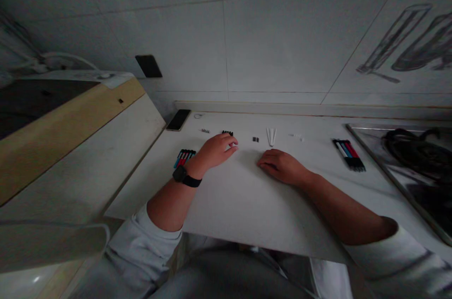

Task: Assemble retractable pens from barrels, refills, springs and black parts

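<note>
My left hand (219, 150), thumb and fingers parted, is just beside black pieces (228, 133) toward the surface's (240, 209) back edge. My right hand (282, 166) curls near white sticks (271, 137); whether it grips anything, I can't tell. Pens (348, 150) lie near the right edge.

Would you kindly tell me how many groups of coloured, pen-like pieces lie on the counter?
2. One group lies left of the left hand, by the wristwatch; the other group, right of the right hand, near the stove. Some pieces may be hidden.
</note>
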### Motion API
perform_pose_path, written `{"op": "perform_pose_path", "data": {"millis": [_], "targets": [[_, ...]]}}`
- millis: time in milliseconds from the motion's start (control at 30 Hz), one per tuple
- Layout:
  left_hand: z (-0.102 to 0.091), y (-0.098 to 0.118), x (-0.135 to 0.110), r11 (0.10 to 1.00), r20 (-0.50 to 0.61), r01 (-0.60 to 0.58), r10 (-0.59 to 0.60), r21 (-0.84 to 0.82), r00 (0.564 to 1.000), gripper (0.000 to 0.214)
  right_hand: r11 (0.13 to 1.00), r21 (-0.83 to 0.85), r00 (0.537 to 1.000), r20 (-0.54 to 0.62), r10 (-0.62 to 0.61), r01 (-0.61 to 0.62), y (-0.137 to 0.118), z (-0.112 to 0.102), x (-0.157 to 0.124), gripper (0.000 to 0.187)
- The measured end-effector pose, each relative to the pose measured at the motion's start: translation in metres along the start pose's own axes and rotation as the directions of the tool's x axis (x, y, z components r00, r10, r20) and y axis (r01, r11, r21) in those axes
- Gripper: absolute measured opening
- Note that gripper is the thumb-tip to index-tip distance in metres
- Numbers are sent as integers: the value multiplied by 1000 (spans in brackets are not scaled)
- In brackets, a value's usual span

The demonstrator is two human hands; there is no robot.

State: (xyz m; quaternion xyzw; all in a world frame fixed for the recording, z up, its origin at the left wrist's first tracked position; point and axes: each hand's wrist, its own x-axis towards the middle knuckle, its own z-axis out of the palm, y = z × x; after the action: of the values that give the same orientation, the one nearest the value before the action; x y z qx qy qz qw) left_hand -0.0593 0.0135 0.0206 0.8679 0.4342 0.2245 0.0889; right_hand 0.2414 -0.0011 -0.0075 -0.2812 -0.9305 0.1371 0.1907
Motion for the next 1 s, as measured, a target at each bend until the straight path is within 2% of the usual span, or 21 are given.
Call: {"op": "perform_pose_path", "data": {"millis": [133, 233, 300, 367, 467, 567, 700, 867, 933, 1000], "targets": [[-46, -34, -15, 985, -16, 164, -163, 58, 986, 19, 1000, 1, 1000, -6, 3, -3, 2, 3, 0, 29], [-69, -65, -33, 929, 9, 359, -361, 86, 932, 15, 1000, 11, 1000, -18, 0, 0, 2, 3, -1, 29], [-74, -84, -44, 871, 93, 474, -486, 129, 869, 16, 1000, 17, 1000, -25, 0, 1, 2, 3, 0, 29], [-72, -96, -51, 829, 168, 534, -558, 168, 813, 21, 1000, 25, 1000, -27, 3, -3, 2, 3, 0, 30], [-63, -102, -54, 801, 198, 553, -594, 228, 780, 27, 999, 39, 1000, -25, 11, -10, 2, 3, 0, 30], [-56, -98, -49, 810, 208, 539, -582, 232, 786, 29, 999, 39, 1000, -16, 14, -13, 2, 2, 0, 30], [-59, -93, -46, 828, 173, 508, -550, 236, 817, 32, 1000, 25, 1000, -7, 14, -13, 3, 3, -1, 29], [-62, -94, -50, 775, 197, 542, -616, 326, 763, 33, 999, 33, 1000, -7, 14, -14, 3, 3, -1, 28], [-59, -91, -47, 798, 192, 522, -587, 301, 787, 35, 999, 43, 1000, -9, 14, -14, 2, 2, 0, 28], [-57, -86, -43, 839, 155, 486, -529, 246, 835, 36, 999, 47, 1000, -9, 17, -17, 1, 1, 0, 28]]}}
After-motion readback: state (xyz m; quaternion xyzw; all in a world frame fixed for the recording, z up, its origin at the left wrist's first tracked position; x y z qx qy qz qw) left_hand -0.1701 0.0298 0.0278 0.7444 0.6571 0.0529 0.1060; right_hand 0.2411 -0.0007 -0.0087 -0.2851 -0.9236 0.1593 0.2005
